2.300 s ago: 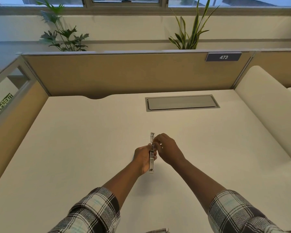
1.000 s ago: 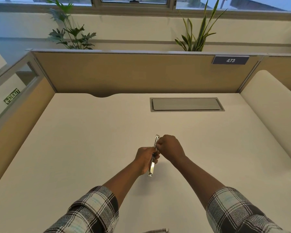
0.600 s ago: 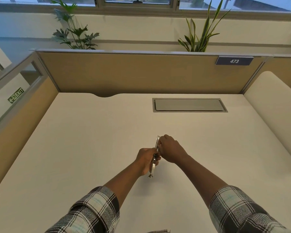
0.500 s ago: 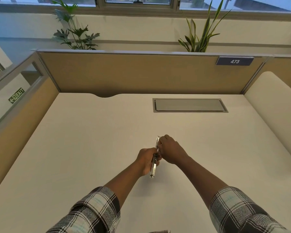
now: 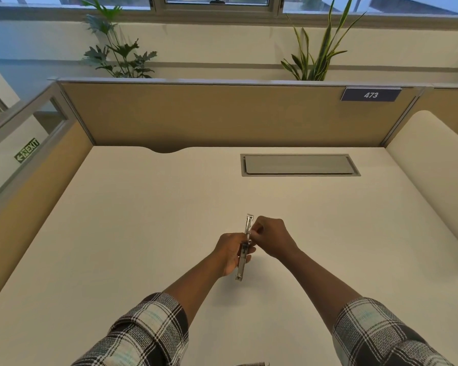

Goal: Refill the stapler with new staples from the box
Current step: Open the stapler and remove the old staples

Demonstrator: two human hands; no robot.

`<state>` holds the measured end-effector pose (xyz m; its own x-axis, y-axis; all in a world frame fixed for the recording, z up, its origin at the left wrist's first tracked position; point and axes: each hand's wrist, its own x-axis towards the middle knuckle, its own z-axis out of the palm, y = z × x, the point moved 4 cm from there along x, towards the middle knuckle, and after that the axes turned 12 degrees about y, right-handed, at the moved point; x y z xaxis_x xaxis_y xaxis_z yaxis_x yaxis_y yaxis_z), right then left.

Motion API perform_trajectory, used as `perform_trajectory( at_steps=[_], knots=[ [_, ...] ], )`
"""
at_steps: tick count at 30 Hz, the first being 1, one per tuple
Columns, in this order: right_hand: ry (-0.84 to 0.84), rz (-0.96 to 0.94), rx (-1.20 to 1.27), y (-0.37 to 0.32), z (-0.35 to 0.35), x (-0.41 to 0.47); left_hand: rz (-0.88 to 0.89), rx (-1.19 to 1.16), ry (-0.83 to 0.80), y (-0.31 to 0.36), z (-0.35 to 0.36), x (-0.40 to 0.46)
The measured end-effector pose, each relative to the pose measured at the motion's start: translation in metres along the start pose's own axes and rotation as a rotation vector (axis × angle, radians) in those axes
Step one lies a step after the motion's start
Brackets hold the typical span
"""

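— How are the hands sitting?
— Both forearms are reaching forward in rolled plaid sleeves, meeting at the middle. The left hand (image 5: 229, 253) is curling its fingers round the stapler (image 5: 245, 247).
— And the right?
— The right hand (image 5: 271, 240) is arching over from the other side, fingertips pinching at the stapler's upper part
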<state>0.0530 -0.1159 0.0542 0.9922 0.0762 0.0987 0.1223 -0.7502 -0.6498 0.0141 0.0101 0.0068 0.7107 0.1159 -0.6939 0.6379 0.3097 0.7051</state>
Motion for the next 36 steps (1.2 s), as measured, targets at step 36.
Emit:
perform_trajectory(
  at_steps=[36],
  knots=[
    [-0.088, -0.056, 0.009, -0.002, 0.01, -0.009, 0.076, 0.1, -0.007, -0.003, -0.007, 0.0]
  ],
)
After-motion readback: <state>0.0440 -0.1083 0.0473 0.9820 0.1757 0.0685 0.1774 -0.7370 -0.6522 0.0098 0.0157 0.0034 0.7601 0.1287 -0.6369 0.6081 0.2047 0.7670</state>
